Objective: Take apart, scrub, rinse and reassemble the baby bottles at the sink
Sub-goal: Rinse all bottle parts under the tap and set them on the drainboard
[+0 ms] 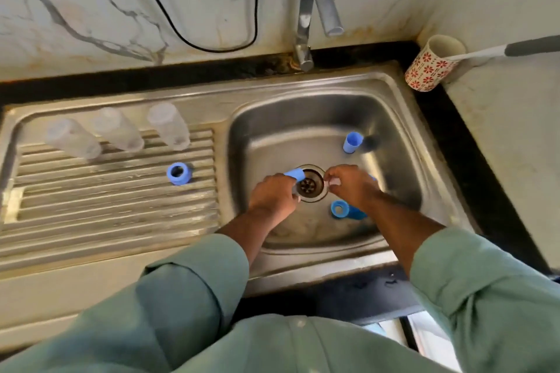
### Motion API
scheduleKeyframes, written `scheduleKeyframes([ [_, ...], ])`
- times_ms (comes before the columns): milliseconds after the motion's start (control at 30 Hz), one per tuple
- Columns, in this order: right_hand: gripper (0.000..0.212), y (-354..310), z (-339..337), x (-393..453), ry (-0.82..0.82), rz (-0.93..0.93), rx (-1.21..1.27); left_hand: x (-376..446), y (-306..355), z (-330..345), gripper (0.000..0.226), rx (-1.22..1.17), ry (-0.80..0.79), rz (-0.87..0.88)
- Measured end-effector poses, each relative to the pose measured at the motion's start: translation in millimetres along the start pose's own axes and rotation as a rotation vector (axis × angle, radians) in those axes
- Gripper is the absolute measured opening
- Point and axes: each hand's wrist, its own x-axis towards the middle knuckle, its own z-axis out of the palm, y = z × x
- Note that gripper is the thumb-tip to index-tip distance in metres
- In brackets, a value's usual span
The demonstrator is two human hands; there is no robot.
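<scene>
**Now both hands meet over the drain, bottles waiting off to the left**

Here, from the head camera, the person leans over the sink (448,191) with both hands low in the basin, either side of the drain (309,186). The left hand (274,198) has its fingers curled round a blue cap (294,174), whose long axis points up and right toward the drain. The right hand (351,188) pinches a small pale piece (333,181), likely a teat, though blur keeps me from being sure. The two hands are near each other but apart, the drain between them.

The three clear bottles (116,135) stand mouth-down on the ribbed draining board (91,221), well apart from the hands, up and to the left; the left hand is the nearer one. A blue ring (179,173) lies on its side on the board between bottles and basin. Two more blue pieces sit in the basin: one cap (352,142) toward the back right, another ring (344,209) just below the right wrist.

I judge the bottles already apart, and the small parts are in hand. The tap (318,6) shows no water running. A patterned cup (430,65) holds a brush handle (500,50) at the far right corner, closer to the right hand.
</scene>
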Motion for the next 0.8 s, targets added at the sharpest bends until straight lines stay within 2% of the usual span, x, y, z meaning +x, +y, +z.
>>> scheduleKeyframes([
  [100,0.053,32,15,23,-0.33,-0.134,-0.268,21,16,18,0.033,-0.043,-0.034,-0.092],
  [167,0.064,46,26,34,-0.45,-0.261,-0.449,32,19,31,0.027,-0.007,-0.118,-0.148],
  [267,0.051,50,38,39,-0.536,-0.411,-0.635,37,21,43,0.037,0.058,-0.198,-0.238],
  [333,0.039,50,48,47,-0.57,-0.392,-0.595,40,21,45,0.038,0.03,-0.192,-0.299],
  [467,0.046,62,58,52,-0.603,-0.364,-0.537,41,23,48,0.036,-0.009,-0.204,-0.364],
  [533,0.045,65,55,59,-0.551,-0.309,-0.303,48,27,44,0.035,-0.117,-0.161,-0.425],
  [567,0.046,65,51,61,-0.488,-0.251,-0.096,54,30,39,0.035,-0.219,-0.106,-0.466],
  [700,0.021,38,11,87,-0.16,0.063,0.751,106,34,-13,0.033,-0.539,0.282,-0.482],
  [800,0.014,14,-22,97,-0.161,0.184,1.152,137,53,-76,0.036,-0.69,0.601,-0.348],
])
